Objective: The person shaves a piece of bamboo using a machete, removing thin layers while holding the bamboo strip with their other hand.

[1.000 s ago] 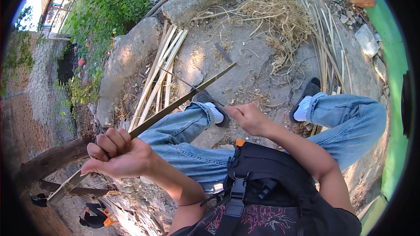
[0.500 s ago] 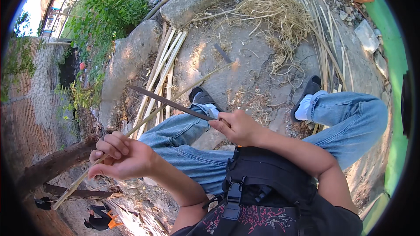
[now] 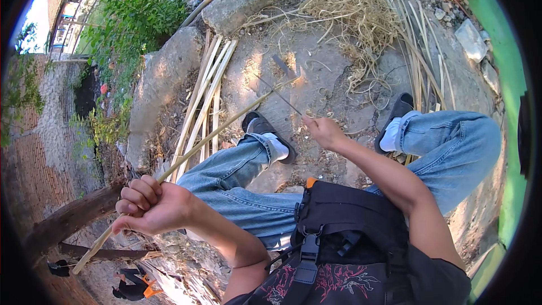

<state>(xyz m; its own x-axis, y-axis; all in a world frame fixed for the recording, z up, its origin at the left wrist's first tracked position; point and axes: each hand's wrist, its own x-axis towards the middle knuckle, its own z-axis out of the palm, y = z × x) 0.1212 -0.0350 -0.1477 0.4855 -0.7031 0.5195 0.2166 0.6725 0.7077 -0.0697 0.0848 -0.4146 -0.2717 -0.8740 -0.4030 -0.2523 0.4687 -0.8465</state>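
My left hand [image 3: 155, 202] is wrapped round a long, thin bamboo strip [image 3: 209, 137], which slants from the lower left up toward the middle of the ground. In my right hand [image 3: 326, 133] is a long-bladed knife [image 3: 291, 104], its handle mostly hidden by my fingers. The dark blade crosses the strip close to the strip's far end; whether it touches cannot be told. My right arm is stretched forward, between my knees.
Pale split strips [image 3: 207, 99] lie left of my left foot, more strips [image 3: 420, 51] on the right. A heap of curly shavings [image 3: 355, 17] sits ahead. A dark flat bar [image 3: 282, 65] lies beyond the knife. A log [image 3: 73, 214] and a person in black [image 3: 132, 287] are lower left.
My right hand has moved forward, away from my body, carrying the knife from the strip's middle to near its far end. My left hand keeps its hold and has barely moved.
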